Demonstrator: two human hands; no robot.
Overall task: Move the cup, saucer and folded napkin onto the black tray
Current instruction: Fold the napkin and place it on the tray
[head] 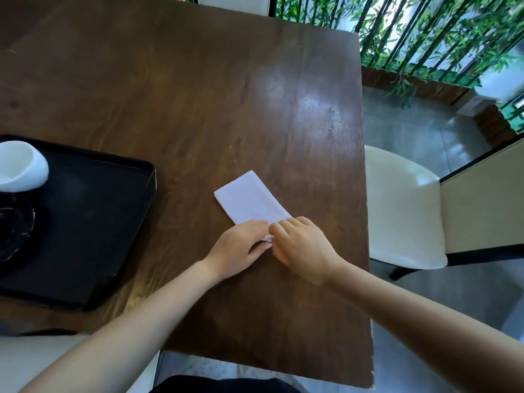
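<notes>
Two hands, met at the near end of one folded napkin (251,198). Left hand (241,246): straight fingers on top, thumb beneath, pinching the near corner. Right hand (302,245): fingers curled onto the same end, thumb hidden, hold impossible to tell. Napkin white, flat on one brown table (198,95), well apart from one black tray (93,222) at left. On the tray: one white cup (22,168) and, nearer, one dark glass saucer (14,225), both cut by the frame edge. One cream chair (402,205) at right.
</notes>
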